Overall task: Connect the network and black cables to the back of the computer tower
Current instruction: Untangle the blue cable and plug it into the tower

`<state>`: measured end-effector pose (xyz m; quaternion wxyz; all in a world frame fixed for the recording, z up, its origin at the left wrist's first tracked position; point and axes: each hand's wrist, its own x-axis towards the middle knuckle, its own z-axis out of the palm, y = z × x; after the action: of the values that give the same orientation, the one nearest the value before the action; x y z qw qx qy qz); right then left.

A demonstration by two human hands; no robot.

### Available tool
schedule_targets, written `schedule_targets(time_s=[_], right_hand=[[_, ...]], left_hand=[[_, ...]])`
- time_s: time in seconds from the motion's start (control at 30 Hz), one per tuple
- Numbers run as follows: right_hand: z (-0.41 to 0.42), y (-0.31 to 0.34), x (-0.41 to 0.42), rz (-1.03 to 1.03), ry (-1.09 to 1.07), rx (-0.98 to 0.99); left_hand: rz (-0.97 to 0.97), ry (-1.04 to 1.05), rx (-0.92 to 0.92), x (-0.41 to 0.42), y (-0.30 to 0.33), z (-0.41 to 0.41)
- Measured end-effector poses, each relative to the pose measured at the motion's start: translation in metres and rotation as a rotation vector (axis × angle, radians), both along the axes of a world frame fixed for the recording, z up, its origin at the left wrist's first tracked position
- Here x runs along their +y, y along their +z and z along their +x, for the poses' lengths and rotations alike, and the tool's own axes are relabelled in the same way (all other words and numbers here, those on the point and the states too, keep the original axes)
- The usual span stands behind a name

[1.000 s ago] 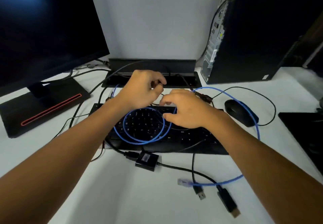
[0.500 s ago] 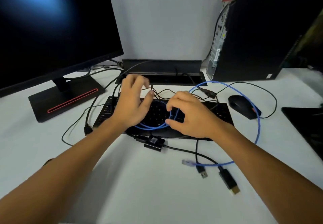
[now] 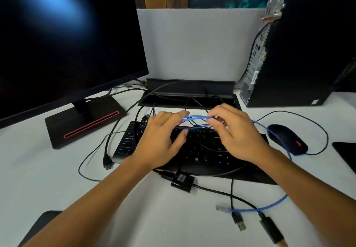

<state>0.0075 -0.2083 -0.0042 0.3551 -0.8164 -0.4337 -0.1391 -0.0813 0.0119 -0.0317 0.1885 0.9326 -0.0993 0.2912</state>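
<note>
Blue network cable (image 3: 196, 117) hangs in a few strands between the two hands, just above the far edge of the black keyboard (image 3: 200, 150). The left hand (image 3: 161, 140) is over the left half of the keyboard with its fingers almost straight and spread, and the blue strands pass over its fingertips; I cannot tell if it really grips them. The right hand (image 3: 237, 133) is over the right half of the keyboard, its fingers are curled and they pinch the blue strands near the middle. From the right hand the cable goes to the right of the keyboard, passes the black mouse (image 3: 289, 138), then curves back to the near side of the keyboard, where its clear plug (image 3: 221, 207) lies on the white desk (image 3: 48, 169).

Just beside this plug, also on the near side of the keyboard, lie a black USB plug (image 3: 239, 223) and a bigger black plug with a gold tip (image 3: 273, 233). A small black adapter box (image 3: 182, 181) touches the near edge of the keyboard. The computer tower (image 3: 308, 54) stands behind the keyboard to the right, with its metal back panel (image 3: 256, 58) turned toward the left. A dark monitor (image 3: 67, 34) stands behind the keyboard to the left, on a base with a red stripe.
</note>
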Motion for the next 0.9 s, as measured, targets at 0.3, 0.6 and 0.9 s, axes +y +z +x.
schedule_targets(time_s=[0.3, 0.6, 0.9], right_hand=[[0.027, -0.029, 0.0, 0.101, 0.02, 0.129], [0.035, -0.037, 0.023, 0.04, 0.088, 0.131], [0.034, -0.035, 0.02, 0.036, 0.066, 0.141]], left_hand=[[0.044, 0.053, -0.168, 0.028, -0.027, 0.033], [0.048, 0.014, -0.022, 0.054, -0.02, 0.024], [0.012, -0.121, 0.016, 0.057, -0.009, 0.026]])
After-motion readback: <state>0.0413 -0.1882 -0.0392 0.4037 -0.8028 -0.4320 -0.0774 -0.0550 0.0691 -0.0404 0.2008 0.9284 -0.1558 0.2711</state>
